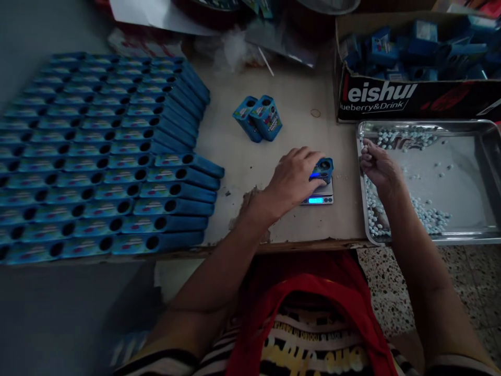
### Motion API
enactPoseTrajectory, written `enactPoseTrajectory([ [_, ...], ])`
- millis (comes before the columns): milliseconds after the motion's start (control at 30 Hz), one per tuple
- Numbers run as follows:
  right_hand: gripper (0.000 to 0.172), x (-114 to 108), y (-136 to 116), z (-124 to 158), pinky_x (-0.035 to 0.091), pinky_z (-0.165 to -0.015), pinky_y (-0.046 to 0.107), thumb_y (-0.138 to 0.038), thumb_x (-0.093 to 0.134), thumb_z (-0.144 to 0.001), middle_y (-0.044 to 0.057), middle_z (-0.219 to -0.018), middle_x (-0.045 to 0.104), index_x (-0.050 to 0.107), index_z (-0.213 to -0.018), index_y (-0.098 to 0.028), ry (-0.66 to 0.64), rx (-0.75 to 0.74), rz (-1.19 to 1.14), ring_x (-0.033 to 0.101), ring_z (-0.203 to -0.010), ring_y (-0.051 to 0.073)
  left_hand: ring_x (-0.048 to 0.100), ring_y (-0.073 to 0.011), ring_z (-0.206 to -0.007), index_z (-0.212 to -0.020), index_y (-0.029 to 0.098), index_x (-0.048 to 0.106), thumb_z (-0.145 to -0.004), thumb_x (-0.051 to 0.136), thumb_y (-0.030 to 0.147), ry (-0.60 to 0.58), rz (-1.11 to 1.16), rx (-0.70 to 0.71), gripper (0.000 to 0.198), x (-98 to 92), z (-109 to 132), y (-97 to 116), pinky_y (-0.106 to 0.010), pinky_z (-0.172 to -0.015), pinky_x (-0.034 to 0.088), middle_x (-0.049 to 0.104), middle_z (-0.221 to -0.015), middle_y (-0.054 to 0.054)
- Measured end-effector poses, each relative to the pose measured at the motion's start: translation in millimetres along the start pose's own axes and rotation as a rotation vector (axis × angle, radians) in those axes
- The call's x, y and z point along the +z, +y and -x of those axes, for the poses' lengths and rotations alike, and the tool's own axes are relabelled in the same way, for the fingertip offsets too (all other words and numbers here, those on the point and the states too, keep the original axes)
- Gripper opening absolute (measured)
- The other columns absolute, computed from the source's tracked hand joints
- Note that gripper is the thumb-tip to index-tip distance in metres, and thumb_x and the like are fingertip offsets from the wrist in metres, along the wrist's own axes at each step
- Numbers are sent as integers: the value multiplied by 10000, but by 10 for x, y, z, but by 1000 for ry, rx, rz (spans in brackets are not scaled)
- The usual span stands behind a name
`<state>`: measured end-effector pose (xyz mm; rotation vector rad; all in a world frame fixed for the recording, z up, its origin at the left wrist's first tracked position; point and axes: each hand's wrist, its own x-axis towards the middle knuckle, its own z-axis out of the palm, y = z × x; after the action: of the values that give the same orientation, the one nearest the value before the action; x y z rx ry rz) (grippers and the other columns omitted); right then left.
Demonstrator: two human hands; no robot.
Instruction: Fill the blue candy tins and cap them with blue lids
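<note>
My left hand [293, 175] is closed around a small blue box [326, 166] with a round hole in its top. Under that box is a small digital scale [329, 193] with a lit blue display, its digits too blurred to read. Over the left side of a metal tray [465, 177], my right hand [381, 167] has its fingers curled together. Whatever is in those fingers is hidden. Small pale blue candy-like pellets [432, 216] lie in the tray around this hand.
Rows of similar blue boxes [129, 162] cover the table's left side. Two more blue boxes [268, 120] lean together mid-table. Behind the tray, a black carton [391, 99] holds many blue boxes. A rubber band [315, 113] lies near it. Plastic wrapping [235, 49] sits at the back.
</note>
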<state>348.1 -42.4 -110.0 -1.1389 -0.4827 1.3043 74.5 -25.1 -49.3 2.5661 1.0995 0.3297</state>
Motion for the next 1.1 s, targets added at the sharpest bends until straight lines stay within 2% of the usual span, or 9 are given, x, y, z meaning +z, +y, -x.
enactPoseTrajectory([
  [167, 223, 143, -10, 109, 337, -456, 161, -289, 906, -824, -48, -743, 606, 743, -958, -217, 7, -81, 112, 448, -571, 53, 602, -354, -1389, -1486, 200, 595, -883, 862, 224, 16, -6, -51, 661, 35, -23, 4, -488, -1179, 500, 668, -1484, -147],
  [300, 378, 424, -15, 280, 319, -491, 219, -542, 888, -826, -30, -714, 609, 803, -963, -201, -245, -216, 394, 439, -571, 73, 656, -340, -1323, -1384, 188, 657, -882, 854, 204, 56, 67, -117, 539, 76, -10, -71, -471, -1150, 524, 719, -1391, -144],
  [433, 315, 718, -52, 479, 469, -678, 283, -516, 774, -915, 26, -822, 733, 847, -932, -210, -399, -375, 774, 581, -712, 132, 698, -320, -1263, -1294, 199, 710, -897, 843, 243, 95, 176, -102, 422, 121, -39, -95, -451, -1105, 556, 745, -1322, -123],
  [533, 293, 748, -124, 557, 481, -723, 314, -466, 746, -926, 28, -792, 724, 874, -1022, -221, -328, -443, 909, 606, -743, 161, 716, -310, -1238, -1243, 202, 734, -900, 823, 226, 68, 198, -75, 355, 103, -72, -43, -438, -1097, 563, 768, -1273, -109],
  [633, 379, 647, -197, 466, 392, -600, 278, -521, 753, -904, 7, -724, 641, 854, -1076, -200, -196, -357, 717, 516, -634, 126, 707, -306, -1272, -1220, 226, 740, -894, 792, 189, 27, 162, -69, 331, -63, -98, -92, -420, -1089, 563, 779, -1292, -88],
  [733, 417, 652, -209, 174, 303, -546, 253, -503, 838, -773, -7, -748, 611, 816, -1036, -180, -179, -242, 515, 438, -590, 92, 697, -332, -1290, -1269, 219, 713, -894, 776, 210, 61, 23, -155, 379, -445, -106, -422, -428, -1067, 564, 760, -1353, -111],
  [833, 426, 944, -142, -205, 297, -561, 255, -435, 803, -770, -38, -704, 542, 808, -1099, -164, -271, -274, 617, 400, -589, 100, 697, -378, -1280, -1359, 197, 664, -910, 754, 294, 77, -136, -263, 469, -931, -85, -997, -461, -1065, 558, 743, -1369, -156],
  [967, 416, 1610, -6, -652, 425, -705, 296, -314, 663, -957, -3, -759, 648, 777, -1339, -197, -319, -556, 1156, 550, -707, 170, 709, -352, -1263, -1510, 215, 571, -930, 654, 353, -86, -124, -314, 601, -1343, -20, -1778, -419, -1035, 569, 718, -1441, -148],
  [1100, 475, 2080, 78, -935, 486, -891, 357, -284, 601, -1060, 96, -1213, 809, 678, -1529, -291, -351, -619, 1703, 717, -1074, 281, 644, -326, -1397, -1535, 220, 585, -933, 571, 422, -260, -94, -239, 635, -1337, 141, -2293, -397, -1159, 506, 654, -1573, -116],
])
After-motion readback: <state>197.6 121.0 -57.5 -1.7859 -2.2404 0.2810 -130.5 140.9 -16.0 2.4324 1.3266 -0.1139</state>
